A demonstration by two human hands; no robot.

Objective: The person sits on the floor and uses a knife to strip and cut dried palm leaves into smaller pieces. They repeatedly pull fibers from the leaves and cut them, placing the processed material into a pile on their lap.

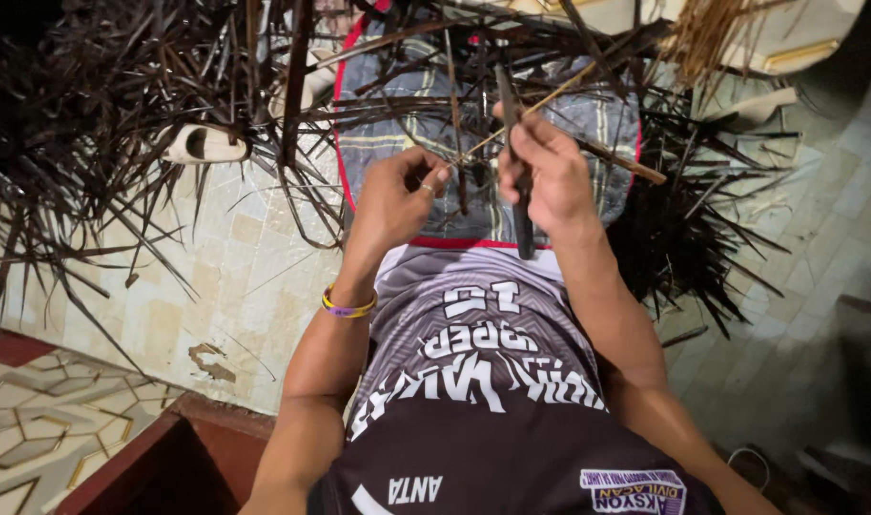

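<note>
My left hand [394, 195] pinches the near end of a thin pale leaf midrib [540, 100] that runs up and to the right. A ring is on one finger and a yellow and purple band [348, 307] is on that wrist. My right hand [545, 172] grips a dark knife [517, 153]; its handle hangs below the fist and its blade points up against the midrib. Both hands hover over a checked cloth with a red edge [397, 143] that lies across my lap.
Heaps of dark dry palm leaf strips [102, 124] spread at the left, top and right [688, 229]. A pale sandal [204, 145] lies among them on the tiled floor [245, 286]. A light-coloured seat [798, 38] stands at the top right. A red step edge [149, 448] is at the lower left.
</note>
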